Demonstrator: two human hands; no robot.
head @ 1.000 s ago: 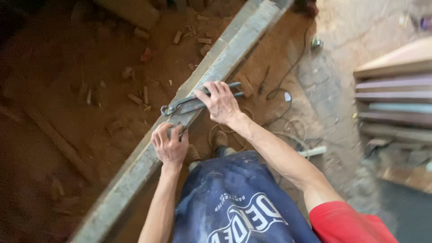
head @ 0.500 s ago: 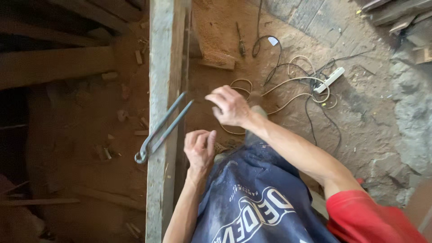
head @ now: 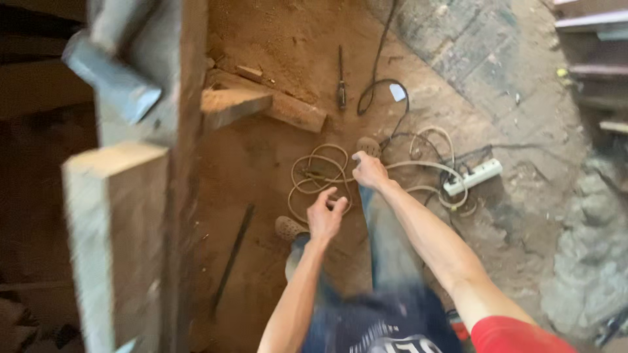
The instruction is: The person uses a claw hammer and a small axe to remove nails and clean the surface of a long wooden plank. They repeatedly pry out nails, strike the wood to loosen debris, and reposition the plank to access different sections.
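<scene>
Seen from above, a person stands on a floor covered in reddish sawdust, both bare arms stretched forward and down. The left hand (head: pixel 326 216) hangs in the air with its fingers loosely curled and holds nothing. The right hand (head: pixel 369 170) is half closed above a loose coil of pale cable (head: pixel 320 173) lying on the floor; the picture is too blurred to tell whether it touches or grips the cable. A grey timber beam (head: pixel 140 163) runs up the left side, well apart from both hands, with a short wooden offcut (head: pixel 232 104) sticking out beside it. A dark thin metal bar (head: pixel 232 258) lies on the sawdust left of the person's sandalled foot (head: pixel 289 228). As a judgement, no work on the beam is in hand now, since both hands are away from it and no tool is held. No packages, labels or signs can be made out. The nearest thing of that kind is a white power strip (head: pixel 474 177) to the right of the cable, with dark cords tangled around it, and a screwdriver (head: pixel 341 88) lying further off on the sawdust.
</scene>
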